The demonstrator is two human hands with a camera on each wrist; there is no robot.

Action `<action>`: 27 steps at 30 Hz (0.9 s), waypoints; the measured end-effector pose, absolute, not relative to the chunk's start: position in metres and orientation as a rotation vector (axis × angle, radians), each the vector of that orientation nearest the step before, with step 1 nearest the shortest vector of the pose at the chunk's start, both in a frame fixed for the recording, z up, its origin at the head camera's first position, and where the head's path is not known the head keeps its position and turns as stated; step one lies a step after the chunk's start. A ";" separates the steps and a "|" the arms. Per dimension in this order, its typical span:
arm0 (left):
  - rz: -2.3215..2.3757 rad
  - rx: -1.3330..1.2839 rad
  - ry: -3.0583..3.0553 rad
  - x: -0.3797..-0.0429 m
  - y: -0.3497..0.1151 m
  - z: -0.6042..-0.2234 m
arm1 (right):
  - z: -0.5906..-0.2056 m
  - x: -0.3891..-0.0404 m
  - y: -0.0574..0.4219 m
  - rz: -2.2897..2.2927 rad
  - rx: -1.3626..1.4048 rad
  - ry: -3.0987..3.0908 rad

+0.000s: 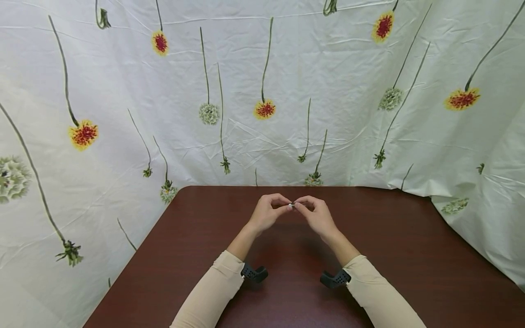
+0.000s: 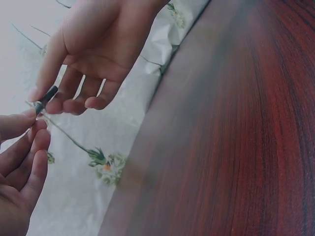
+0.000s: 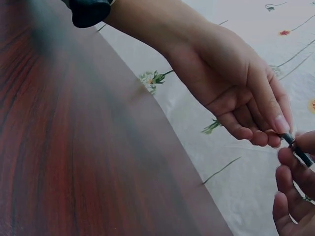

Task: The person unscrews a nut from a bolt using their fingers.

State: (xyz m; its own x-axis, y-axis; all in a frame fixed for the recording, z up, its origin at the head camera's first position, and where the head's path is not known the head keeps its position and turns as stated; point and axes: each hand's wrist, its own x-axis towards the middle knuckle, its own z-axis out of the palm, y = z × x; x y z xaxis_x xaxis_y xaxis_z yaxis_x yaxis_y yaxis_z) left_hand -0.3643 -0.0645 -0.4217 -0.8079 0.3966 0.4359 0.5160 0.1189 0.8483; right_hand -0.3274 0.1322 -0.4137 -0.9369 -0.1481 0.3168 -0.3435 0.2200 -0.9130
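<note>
Out over the far part of the table, both hands meet at a small dark threaded bolt (image 3: 304,156). My left hand (image 1: 264,213) pinches one end of it between thumb and fingertips. From the other side, my right hand (image 1: 318,216) holds it with its thumb and fingertips. Ridges show along the bolt in the right wrist view, with a narrow ring-like band partway along it. The left wrist view shows its dark end sticking out past the fingertips, beside a small light metallic bit. Fingers cover part of the bolt, and I cannot tell whether the band is a separate nut.
A dark red-brown wooden table (image 1: 197,237) lies beneath the hands. Behind it and along its sides hangs a white cloth (image 1: 242,54) printed with flowers. Dark straps, the left strap (image 1: 255,273) and the right strap (image 1: 335,279), stand out from the wrists beside beige sleeves.
</note>
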 end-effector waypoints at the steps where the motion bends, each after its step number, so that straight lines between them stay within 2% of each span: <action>1: -1.792 -0.932 -2.273 -0.364 -0.064 -0.422 | -0.409 -0.323 0.132 1.801 0.494 -2.316; 10: -1.766 -0.930 -2.276 -0.365 -0.064 -0.422 | -0.390 -0.303 0.130 1.808 0.472 -2.336; 16: -1.776 -0.925 -2.276 -0.365 -0.064 -0.421 | -0.392 -0.306 0.131 1.815 0.515 -2.287; 23: -1.755 -0.923 -2.285 -0.364 -0.064 -0.420 | -0.422 -0.333 0.134 1.827 0.433 -2.317; 27: -1.752 -0.922 -2.283 -0.364 -0.065 -0.420 | -0.423 -0.334 0.134 1.810 0.447 -2.302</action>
